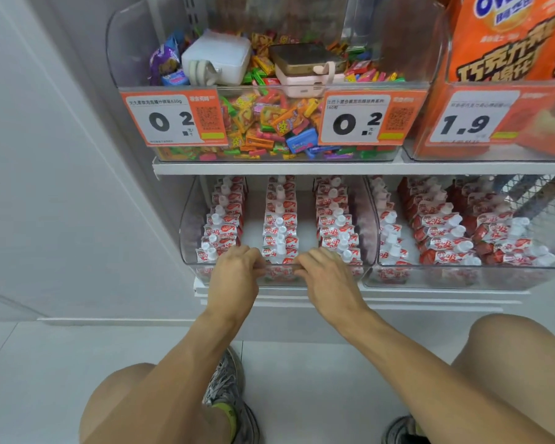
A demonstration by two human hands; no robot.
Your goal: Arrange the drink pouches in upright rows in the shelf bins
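Fingertips of both hands are hidden: left hand (234,273) and right hand (326,277) curl over the front lip of the left clear bin (186,238), gripping it. The middle row's front pouch is partly blocked by my knuckles. Drink pouches (281,232) stand upright in three rows in that bin, with bare floor strips between rows. The right bin (462,283) holds three more rows, its far side cut off by the frame edge; rear pouches sit in shadow under the upper shelf (269,168), hard to count. The candy bin (269,123) is above.
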